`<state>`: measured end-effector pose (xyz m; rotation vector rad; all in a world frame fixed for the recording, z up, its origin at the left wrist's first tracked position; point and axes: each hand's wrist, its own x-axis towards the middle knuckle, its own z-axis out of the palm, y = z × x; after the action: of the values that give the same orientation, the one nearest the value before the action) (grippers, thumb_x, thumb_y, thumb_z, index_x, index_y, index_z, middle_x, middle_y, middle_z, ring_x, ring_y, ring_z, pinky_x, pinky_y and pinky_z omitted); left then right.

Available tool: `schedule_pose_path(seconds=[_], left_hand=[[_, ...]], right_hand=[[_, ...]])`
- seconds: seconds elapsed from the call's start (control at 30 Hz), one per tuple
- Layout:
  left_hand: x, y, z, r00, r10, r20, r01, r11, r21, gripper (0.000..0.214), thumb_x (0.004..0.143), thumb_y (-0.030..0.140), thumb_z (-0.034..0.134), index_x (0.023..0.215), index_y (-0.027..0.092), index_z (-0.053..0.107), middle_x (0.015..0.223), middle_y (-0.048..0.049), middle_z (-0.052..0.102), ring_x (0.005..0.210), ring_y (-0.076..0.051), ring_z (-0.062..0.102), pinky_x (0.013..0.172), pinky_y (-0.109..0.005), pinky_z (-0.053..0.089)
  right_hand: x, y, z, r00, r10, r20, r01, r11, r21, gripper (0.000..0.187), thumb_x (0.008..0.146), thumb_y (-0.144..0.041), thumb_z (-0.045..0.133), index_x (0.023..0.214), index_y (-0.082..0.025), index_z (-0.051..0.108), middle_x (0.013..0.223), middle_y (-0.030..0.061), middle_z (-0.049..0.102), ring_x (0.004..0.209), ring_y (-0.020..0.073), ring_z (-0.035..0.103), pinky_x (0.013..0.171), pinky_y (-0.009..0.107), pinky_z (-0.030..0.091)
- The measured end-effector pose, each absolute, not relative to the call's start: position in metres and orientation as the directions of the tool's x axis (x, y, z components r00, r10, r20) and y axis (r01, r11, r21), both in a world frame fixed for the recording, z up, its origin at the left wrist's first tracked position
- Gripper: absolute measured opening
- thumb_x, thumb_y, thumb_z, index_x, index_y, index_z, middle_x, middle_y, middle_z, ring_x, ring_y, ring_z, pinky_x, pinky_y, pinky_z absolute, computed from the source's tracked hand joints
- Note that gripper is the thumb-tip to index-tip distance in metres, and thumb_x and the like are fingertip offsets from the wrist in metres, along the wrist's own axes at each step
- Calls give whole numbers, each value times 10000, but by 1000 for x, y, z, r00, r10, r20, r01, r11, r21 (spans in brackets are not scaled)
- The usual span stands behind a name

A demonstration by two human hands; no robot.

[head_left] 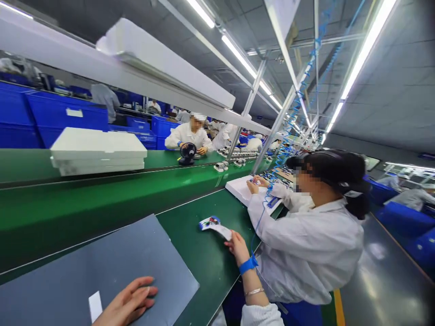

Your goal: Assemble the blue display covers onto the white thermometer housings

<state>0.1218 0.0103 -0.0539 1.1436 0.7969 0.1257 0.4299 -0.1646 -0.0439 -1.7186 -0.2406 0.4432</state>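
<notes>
My right hand (237, 246), with a blue wrist strap (248, 265) below it, grips the narrow end of a curved white plastic housing (222, 231). The wider end of this housing points left, edged in blue, with small red and dark parts showing inside. It is held above the green bench top (190, 217). At lower left, my left hand (131, 299) is over a grey mat (112, 258), fingers apart and holding nothing. Just left of that hand lies a small white strip (95, 306).
A co-worker (302, 244) sits close on my right, hands over a white foam tray (243, 190). A blue coiled cord (267, 194) hangs between us. Beyond the bench runs a green conveyor (102, 194), with stacked white foam boxes (98, 149) and a small black fan (187, 153) behind.
</notes>
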Motion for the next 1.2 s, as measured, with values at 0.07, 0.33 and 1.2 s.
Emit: schedule_pose_path(seconds=[0.07, 0.33, 1.2], left_hand=[[121, 10, -49, 725, 476, -498, 287, 448, 847, 836, 466, 804, 602, 1047, 210, 520, 1038, -93, 655, 884, -212, 635, 816, -292, 499], [119, 6, -45, 746, 468, -474, 304, 394, 867, 792, 540, 807, 543, 1046, 198, 549, 1029, -90, 658, 897, -200, 636, 791, -258, 496], [135, 8, -44, 840, 450, -304, 108, 409, 906, 634, 511, 625, 712, 909, 184, 493, 756, 18, 518, 638, -95, 513, 638, -255, 376]], right_hand=[[439, -167, -43, 931, 341, -133, -71, -188, -980, 443, 902, -476, 402, 1200, -150, 427, 889, 49, 619, 624, 103, 615, 498, 210, 443], [422, -157, -67, 924, 378, 61, 175, -273, -946, 522, 672, -579, 604, 935, -128, 614, 766, 67, 672, 699, 188, 634, 631, 292, 481], [436, -155, -53, 808, 535, 246, 521, -455, -722, 456, 651, -689, 525, 737, -265, 670, 722, 103, 696, 684, 291, 653, 546, 384, 517]])
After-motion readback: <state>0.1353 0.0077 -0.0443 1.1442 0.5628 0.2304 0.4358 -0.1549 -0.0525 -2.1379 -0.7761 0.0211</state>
